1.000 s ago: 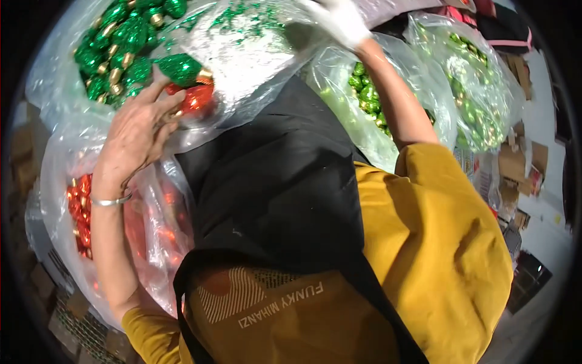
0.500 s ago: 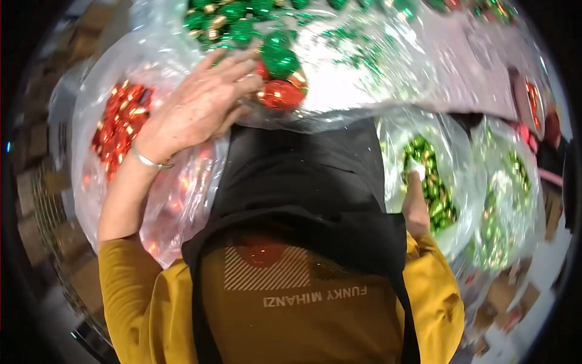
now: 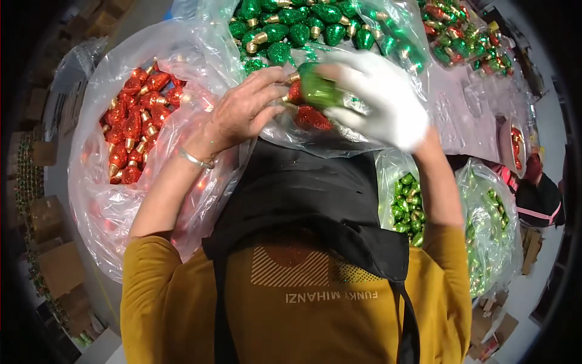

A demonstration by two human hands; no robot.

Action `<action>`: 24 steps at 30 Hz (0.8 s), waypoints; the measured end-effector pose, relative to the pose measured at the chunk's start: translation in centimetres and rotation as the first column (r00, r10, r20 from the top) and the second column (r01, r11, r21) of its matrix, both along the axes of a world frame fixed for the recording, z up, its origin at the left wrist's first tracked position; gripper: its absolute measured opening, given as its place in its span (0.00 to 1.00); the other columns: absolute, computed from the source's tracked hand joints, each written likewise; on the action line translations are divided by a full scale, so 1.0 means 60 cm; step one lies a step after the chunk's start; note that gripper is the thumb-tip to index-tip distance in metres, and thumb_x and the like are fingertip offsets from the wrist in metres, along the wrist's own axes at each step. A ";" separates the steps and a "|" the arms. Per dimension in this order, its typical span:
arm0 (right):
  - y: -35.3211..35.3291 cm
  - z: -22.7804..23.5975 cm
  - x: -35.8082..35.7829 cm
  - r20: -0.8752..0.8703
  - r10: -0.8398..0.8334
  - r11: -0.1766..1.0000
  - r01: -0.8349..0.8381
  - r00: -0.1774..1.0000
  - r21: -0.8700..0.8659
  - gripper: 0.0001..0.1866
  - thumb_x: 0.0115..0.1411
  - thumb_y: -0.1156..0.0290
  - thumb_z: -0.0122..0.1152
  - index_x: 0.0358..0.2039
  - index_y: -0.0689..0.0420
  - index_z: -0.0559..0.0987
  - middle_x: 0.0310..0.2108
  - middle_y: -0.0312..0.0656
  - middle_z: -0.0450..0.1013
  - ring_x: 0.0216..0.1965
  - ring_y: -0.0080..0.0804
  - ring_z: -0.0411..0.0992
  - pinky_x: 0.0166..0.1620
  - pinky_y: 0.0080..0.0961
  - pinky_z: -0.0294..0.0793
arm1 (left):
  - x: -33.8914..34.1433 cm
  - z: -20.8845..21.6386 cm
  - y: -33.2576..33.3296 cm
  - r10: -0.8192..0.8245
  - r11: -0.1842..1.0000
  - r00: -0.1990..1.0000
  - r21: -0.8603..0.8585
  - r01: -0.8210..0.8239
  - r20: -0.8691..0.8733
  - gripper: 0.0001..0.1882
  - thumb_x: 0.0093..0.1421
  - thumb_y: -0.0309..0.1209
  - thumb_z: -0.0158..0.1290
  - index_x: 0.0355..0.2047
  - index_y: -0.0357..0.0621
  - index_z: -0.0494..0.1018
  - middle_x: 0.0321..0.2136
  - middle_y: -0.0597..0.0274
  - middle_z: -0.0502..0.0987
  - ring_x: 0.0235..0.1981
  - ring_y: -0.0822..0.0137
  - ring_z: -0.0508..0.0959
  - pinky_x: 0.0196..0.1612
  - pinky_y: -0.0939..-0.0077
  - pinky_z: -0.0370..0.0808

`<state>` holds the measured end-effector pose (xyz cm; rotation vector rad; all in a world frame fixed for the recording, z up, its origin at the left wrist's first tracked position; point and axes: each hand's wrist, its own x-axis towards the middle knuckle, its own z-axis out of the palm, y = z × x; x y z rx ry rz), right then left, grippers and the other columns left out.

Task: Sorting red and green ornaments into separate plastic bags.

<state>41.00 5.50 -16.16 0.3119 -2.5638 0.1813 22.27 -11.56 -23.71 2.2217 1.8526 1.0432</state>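
Note:
My left hand (image 3: 245, 112), bare with a bracelet at the wrist, has its fingers curled at the gold caps of a small bunch of bulb-shaped ornaments. A red glittery bulb ornament (image 3: 313, 118) shows at the lower side of this bunch. My right hand (image 3: 385, 100), in a white glove and smeared by motion, holds a light green bulb ornament (image 3: 321, 90) against the bunch. Behind it, a dark green bulb ornament (image 3: 308, 68) is partly covered. Several dark green glittery bulbs (image 3: 298, 34) with gold caps lie in clear plastic just beyond my hands.
An open plastic bag of red bulbs (image 3: 132, 127) stands at the left. Bags of light green bulbs (image 3: 407, 206) and more light green pieces (image 3: 494, 242) stand at the right. Mixed red and green ornaments (image 3: 467, 45) lie far right. Cardboard boxes (image 3: 60, 267) line the left floor.
My right hand has come up from the light green bag at the right to the bunch, bringing a light green bulb ornament. My left hand stays at the bunch, its fingers more curled.

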 end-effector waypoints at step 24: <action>0.012 -0.111 -0.132 0.363 0.042 0.990 0.009 0.931 -0.139 0.13 0.53 0.74 0.53 0.40 0.59 0.75 0.33 0.52 0.74 0.32 0.51 0.74 0.34 0.39 0.74 | -0.041 -0.008 -0.003 -0.096 0.990 0.991 0.113 0.085 0.097 0.10 0.53 0.23 0.57 0.36 0.37 0.73 0.50 0.49 0.70 0.53 0.53 0.70 0.53 0.67 0.69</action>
